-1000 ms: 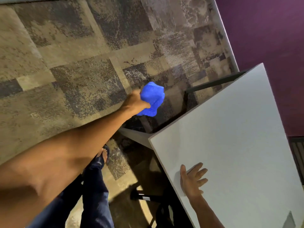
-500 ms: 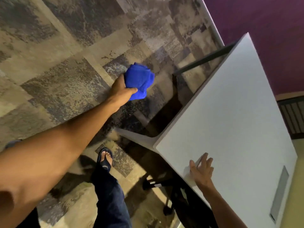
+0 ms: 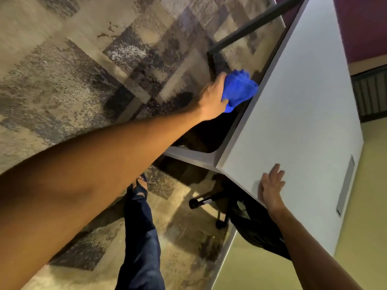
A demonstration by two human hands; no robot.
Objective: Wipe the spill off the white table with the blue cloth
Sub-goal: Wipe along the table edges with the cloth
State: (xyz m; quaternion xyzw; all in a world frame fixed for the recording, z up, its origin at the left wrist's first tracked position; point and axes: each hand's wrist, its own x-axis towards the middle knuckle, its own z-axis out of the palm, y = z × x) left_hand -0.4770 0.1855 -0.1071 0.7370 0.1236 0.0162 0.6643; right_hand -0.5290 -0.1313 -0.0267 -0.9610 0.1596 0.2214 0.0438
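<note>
My left hand [image 3: 211, 97] grips a bunched blue cloth [image 3: 238, 88], held out at arm's length just beside the left edge of the white table [image 3: 303, 105]. The cloth touches or nearly touches that edge and hangs over the floor. My right hand [image 3: 271, 185] rests flat on the table's near corner with its fingers spread. No spill shows on the white top from this angle.
Patchwork carpet [image 3: 83, 80] fills the left. A black frame bar [image 3: 247, 30] runs under the table's far end. A black wheeled chair [image 3: 247, 218] stands below the near corner. A grey cable slot [image 3: 345, 185] sits in the tabletop. A purple wall [image 3: 364, 26] rises beyond.
My left hand has carried the blue cloth to the right, from over the carpet up to the table's left edge. My right hand has stayed flat on the near corner. The camera has swung.
</note>
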